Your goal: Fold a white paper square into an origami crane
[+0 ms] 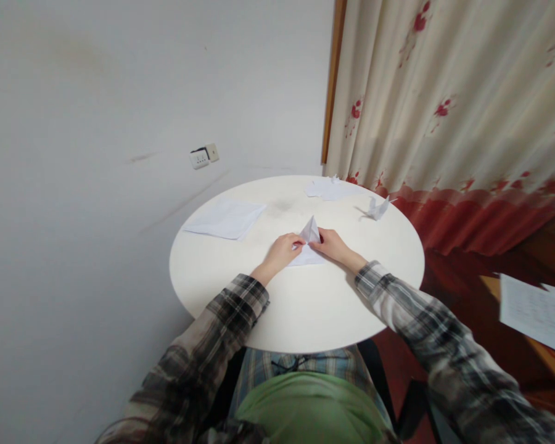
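A partly folded sheet of white paper (309, 256) lies near the middle of the round white table (287, 308), with a pointed flap standing up at its far side. My left hand (285, 249) pinches the paper's left part between thumb and fingers. From the right, my right hand (332, 244) grips the raised flap near its base, fingers behind and thumb in front. Both hands are close together, and the small creases between the fingertips are too fine to make out. A folded paper crane (378, 208) stands apart at the right of the table.
A stack of white paper (226, 218) lies at the table's left. More paper (327, 189) with a small folded piece on it is at the far edge. A wall with a socket (199, 159) is beyond, a curtain (444, 123) at the right, and written sheets (531, 311) lower right.
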`<state>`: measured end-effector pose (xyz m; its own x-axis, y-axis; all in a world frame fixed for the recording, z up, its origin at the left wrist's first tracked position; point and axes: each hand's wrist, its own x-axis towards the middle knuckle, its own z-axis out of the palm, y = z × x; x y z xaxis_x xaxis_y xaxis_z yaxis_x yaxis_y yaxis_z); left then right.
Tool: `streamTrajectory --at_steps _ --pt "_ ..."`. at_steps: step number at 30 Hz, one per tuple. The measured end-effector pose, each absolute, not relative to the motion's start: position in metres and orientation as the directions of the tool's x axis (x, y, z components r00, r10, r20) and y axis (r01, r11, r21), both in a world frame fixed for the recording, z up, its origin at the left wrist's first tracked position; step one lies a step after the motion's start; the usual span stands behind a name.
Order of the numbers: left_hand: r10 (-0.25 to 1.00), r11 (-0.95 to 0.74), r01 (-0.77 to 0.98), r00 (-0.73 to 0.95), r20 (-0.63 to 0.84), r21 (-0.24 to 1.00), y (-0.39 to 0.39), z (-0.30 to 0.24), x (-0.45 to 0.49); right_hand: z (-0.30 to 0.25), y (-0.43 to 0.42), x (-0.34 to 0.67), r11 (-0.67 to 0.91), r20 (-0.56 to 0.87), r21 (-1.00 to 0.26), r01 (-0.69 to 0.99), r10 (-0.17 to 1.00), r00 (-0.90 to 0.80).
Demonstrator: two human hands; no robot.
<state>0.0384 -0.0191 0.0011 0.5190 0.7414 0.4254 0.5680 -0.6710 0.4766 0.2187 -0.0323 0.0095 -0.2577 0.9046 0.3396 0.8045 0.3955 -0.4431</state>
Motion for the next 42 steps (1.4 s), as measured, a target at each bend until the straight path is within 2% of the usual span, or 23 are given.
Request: streamTrajectory --at_steps 19,27,32,37,42 --pt "0.787 -0.617 0.624 0.475 0.394 0.479 -0.026 0.007 0.041 0.010 -0.034 0.219 0.416 0.340 -0.473 0.776 0.899 -0.275" --pt "0.837 -0.544 0.571 0.426 0.344 0.615 -0.024 0.003 0.041 0.009 -0.033 0.218 0.372 0.335 -0.429 0.823 0.912 -0.238" --pt "0.777 -0.575 0.380 0.531 0.339 0.724 -0.021 -0.003 0.043 0.007 -0.029 0.219 0.302 0.329 -0.341 0.890 0.925 -0.187" --pt "0.668 -0.691 0.333 0.635 0.389 0.642 -0.017 -0.006 0.042 0.008 -0.028 0.221 0.199 0.309 -0.309 0.930 0.946 -0.100" --pt "0.665 -0.712 0.375 0.631 0.400 0.593 -0.014 -0.007 0.039 0.010 -0.029 0.223 0.165 0.305 -0.329 0.930 0.950 -0.061"
